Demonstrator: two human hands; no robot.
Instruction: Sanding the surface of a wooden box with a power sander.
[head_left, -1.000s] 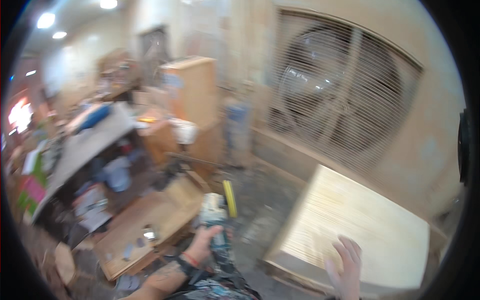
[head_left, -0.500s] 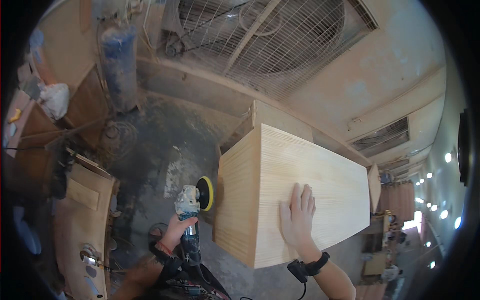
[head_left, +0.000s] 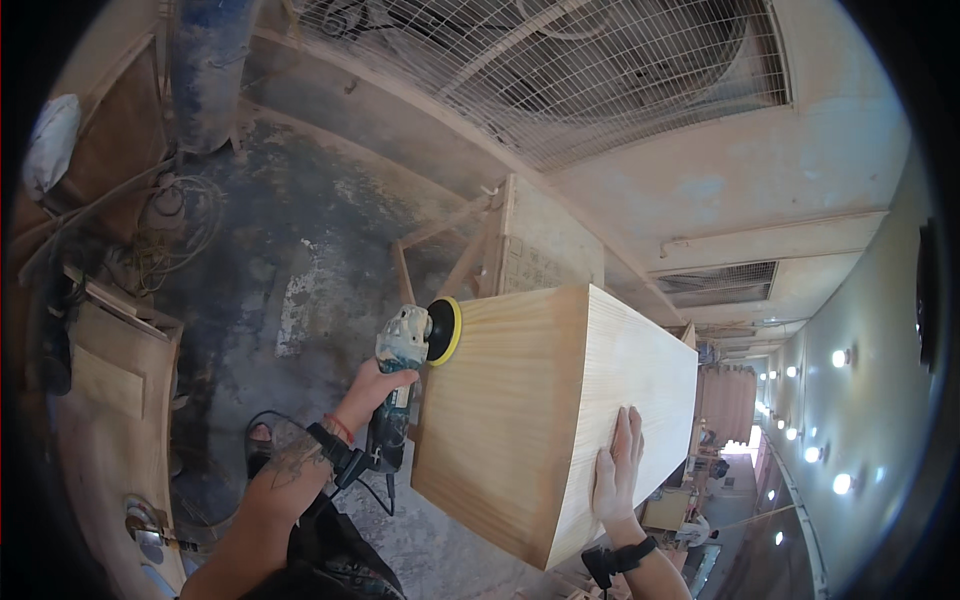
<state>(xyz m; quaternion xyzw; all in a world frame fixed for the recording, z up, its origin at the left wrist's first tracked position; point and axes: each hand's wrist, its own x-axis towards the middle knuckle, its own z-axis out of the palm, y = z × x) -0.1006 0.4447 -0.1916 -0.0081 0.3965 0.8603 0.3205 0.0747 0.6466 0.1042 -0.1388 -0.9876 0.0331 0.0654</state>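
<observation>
A pale wooden box (head_left: pixel 510 390) with visible grain stands in front of me, one broad side facing left and another facing right. My left hand (head_left: pixel 372 392) is wrapped round the body of a handheld angle sander (head_left: pixel 395 385). Its round backing pad (head_left: pixel 445 330), black with a yellow rim, is at the far left edge of the box; I cannot tell whether it touches. My right hand (head_left: pixel 622 465) lies flat on the box's right-hand side with nothing in it, fingers stretched out. Each wrist wears a black strap with a small device.
Behind the box stands a wooden board (head_left: pixel 555 240) on a frame. Farther back is a wall with a large caged fan (head_left: pixel 600 70). A blue cylinder (head_left: pixel 210 80) and coiled hose (head_left: pixel 185 225) are at the far left. A workbench (head_left: pixel 120 390) runs along the left.
The view has shifted, and the box now shows more of its left side. The sander has moved farther away, up to the box's far left edge. My right hand stays on the box.
</observation>
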